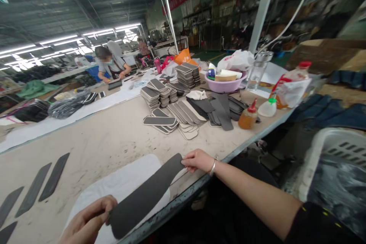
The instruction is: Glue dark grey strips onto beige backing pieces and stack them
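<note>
A long dark grey strip (145, 194) is stretched between my two hands, above a white sheet (114, 177) near the table's front edge. My left hand (93, 217) pinches the strip's near left end between thumb and fingers. At the far right end, my right hand (197, 161), with a bracelet on its wrist, has its fingers closed on the strip's tip. Several dark strips (34, 188) lie apart on the table at the left.
Stacks of grey pieces with pale edges (160, 93) stand mid-table, with loose dark pieces (221, 110) beside them. Behind are a purple basin (224, 85), an amber bottle (247, 118) and a white bottle (267, 108). A person (111, 65) works across the table. A crate (314, 160) stands right.
</note>
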A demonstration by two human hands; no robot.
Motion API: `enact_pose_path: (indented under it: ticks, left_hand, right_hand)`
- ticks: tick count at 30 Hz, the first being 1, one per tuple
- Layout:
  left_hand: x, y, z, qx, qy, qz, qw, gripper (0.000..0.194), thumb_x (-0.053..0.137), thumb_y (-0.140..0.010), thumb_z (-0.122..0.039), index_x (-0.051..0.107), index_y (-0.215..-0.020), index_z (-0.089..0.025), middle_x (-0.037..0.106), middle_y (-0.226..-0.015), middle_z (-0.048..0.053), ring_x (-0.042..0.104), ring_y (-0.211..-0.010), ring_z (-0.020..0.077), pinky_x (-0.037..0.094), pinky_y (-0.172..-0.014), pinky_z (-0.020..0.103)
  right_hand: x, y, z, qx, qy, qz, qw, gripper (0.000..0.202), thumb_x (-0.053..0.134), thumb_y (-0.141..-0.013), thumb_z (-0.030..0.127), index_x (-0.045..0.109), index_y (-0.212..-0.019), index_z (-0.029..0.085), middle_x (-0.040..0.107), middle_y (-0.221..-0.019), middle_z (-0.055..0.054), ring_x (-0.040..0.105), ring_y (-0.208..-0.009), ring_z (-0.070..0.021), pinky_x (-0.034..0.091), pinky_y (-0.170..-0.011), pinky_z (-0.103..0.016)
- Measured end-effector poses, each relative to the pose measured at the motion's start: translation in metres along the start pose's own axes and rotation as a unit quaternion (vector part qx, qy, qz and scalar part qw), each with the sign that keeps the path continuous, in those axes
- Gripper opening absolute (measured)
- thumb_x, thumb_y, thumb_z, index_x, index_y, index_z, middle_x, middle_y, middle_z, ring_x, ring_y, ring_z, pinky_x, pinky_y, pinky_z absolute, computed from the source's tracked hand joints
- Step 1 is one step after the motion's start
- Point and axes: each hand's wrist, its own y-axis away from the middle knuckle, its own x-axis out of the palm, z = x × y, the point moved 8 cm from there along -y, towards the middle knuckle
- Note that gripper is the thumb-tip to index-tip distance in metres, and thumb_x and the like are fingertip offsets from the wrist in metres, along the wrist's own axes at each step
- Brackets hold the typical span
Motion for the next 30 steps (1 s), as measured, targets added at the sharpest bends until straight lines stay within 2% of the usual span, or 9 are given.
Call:
enact_pose_path:
  ticks: [2, 3, 7, 11, 17, 21, 25, 30]
  left_hand:
    - [0.019, -0.006, 0.016, -0.06, 0.094, 0.066, 0.992, 0.027, 0.045, -0.074, -0.042, 0.049, -0.061, -0.019, 0.048, -0.06, 0.0, 0.046, -0.06, 0.0154, 0.042, -0.056, 0.027]
    - [0.026, -0.008, 0.027, -0.093, 0.126, 0.076, 0.985, 0.025, 0.046, -0.074, -0.041, 0.049, -0.063, -0.018, 0.046, -0.06, -0.001, 0.045, -0.06, 0.0146, 0.041, -0.056, 0.026]
    - [0.043, -0.016, 0.072, -0.197, 0.152, 0.05, 0.967, 0.029, 0.05, -0.072, -0.046, 0.049, -0.066, -0.017, 0.039, -0.053, -0.005, 0.036, -0.051, 0.0107, 0.03, -0.05, 0.022]
    - [0.061, -0.022, 0.095, -0.224, 0.158, 0.05, 0.961, 0.029, 0.051, -0.069, -0.046, 0.051, -0.065, -0.017, 0.041, -0.048, -0.006, 0.035, -0.045, 0.0094, 0.024, -0.046, 0.021]
    - [0.069, -0.032, 0.106, -0.249, 0.138, 0.037, 0.958, 0.027, 0.052, -0.063, -0.043, 0.053, -0.062, -0.016, 0.053, -0.054, -0.002, 0.044, -0.043, 0.0102, 0.026, -0.043, 0.021]
    - [0.068, -0.035, 0.105, -0.247, 0.107, 0.034, 0.963, 0.028, 0.051, -0.063, -0.044, 0.054, -0.062, -0.016, 0.054, -0.053, -0.002, 0.046, -0.041, 0.0105, 0.029, -0.043, 0.022]
    - [0.068, -0.032, 0.105, -0.257, 0.134, 0.03, 0.957, 0.028, 0.051, -0.064, -0.043, 0.055, -0.066, -0.015, 0.056, -0.053, -0.002, 0.052, -0.044, 0.0119, 0.031, -0.043, 0.021]
    - [0.067, -0.032, 0.101, -0.217, 0.095, 0.036, 0.971, 0.027, 0.057, -0.064, -0.042, 0.053, -0.069, -0.016, 0.056, -0.047, -0.002, 0.052, -0.042, 0.0121, 0.034, -0.042, 0.021]
  right_hand:
    - [-0.008, -0.002, -0.002, 0.015, 0.045, -0.029, 0.998, 0.016, 0.066, -0.068, 0.029, 0.063, -0.072, 0.014, 0.059, -0.055, 0.003, 0.056, -0.051, -0.0087, 0.049, -0.05, -0.019]
    - [-0.01, -0.002, -0.003, 0.018, 0.066, -0.042, 0.997, 0.015, 0.066, -0.069, 0.026, 0.063, -0.076, 0.014, 0.059, -0.055, 0.003, 0.057, -0.051, -0.0089, 0.049, -0.05, -0.019]
    - [-0.013, -0.005, -0.008, 0.018, 0.127, -0.084, 0.988, 0.026, 0.065, -0.068, 0.017, 0.058, -0.093, 0.015, 0.057, -0.053, 0.006, 0.055, -0.045, -0.0084, 0.044, -0.044, -0.017]
    - [-0.015, -0.009, -0.015, 0.023, 0.202, -0.13, 0.97, 0.025, 0.066, -0.066, 0.015, 0.055, -0.088, 0.017, 0.057, -0.049, 0.007, 0.052, -0.04, -0.0076, 0.038, -0.038, -0.015]
    - [-0.018, -0.018, -0.02, 0.024, 0.282, -0.144, 0.948, 0.015, 0.062, -0.067, 0.016, 0.054, -0.079, 0.018, 0.059, -0.05, 0.005, 0.055, -0.042, -0.0087, 0.037, -0.039, -0.016]
    - [-0.02, -0.02, -0.022, 0.025, 0.312, -0.141, 0.939, 0.014, 0.061, -0.067, 0.017, 0.056, -0.079, 0.018, 0.061, -0.053, 0.004, 0.057, -0.044, -0.0089, 0.039, -0.042, -0.016]
    - [-0.019, -0.02, -0.021, 0.027, 0.328, -0.135, 0.935, 0.012, 0.06, -0.068, 0.02, 0.057, -0.079, 0.018, 0.063, -0.054, 0.004, 0.059, -0.046, -0.0101, 0.04, -0.045, -0.017]
    - [-0.014, -0.017, -0.017, 0.033, 0.332, -0.109, 0.936, 0.009, 0.057, -0.072, 0.021, 0.056, -0.08, 0.017, 0.064, -0.056, 0.001, 0.06, -0.048, -0.0117, 0.042, -0.045, -0.019]
